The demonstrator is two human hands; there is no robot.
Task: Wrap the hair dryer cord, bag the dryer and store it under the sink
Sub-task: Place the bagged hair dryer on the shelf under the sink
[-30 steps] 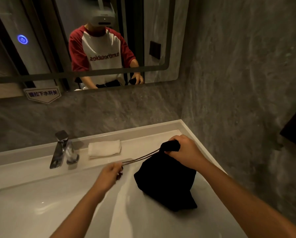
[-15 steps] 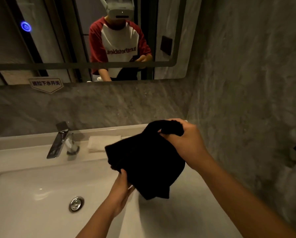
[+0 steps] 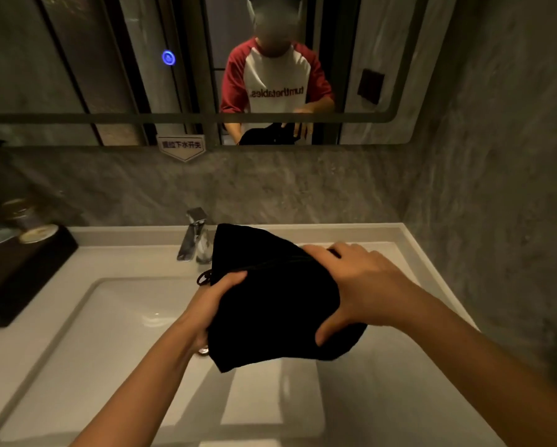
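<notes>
A black drawstring bag hangs in the air above the white sink, bulging with something inside; the hair dryer itself is hidden. My left hand grips the bag's left side from below, close to the looped drawstring. My right hand lies over the bag's right side, fingers across the top and thumb underneath. Both hands hold the bag between them.
A chrome faucet stands behind the bag. A dark tray with cups and dishes sits on the counter at the left. A mirror covers the wall above, and a grey stone wall closes the right side.
The bag was lifted off the counter at the right and carried left over the basin. My left hand let go of the drawstring and took the bag's side; my right hand shifted from the neck onto its body.
</notes>
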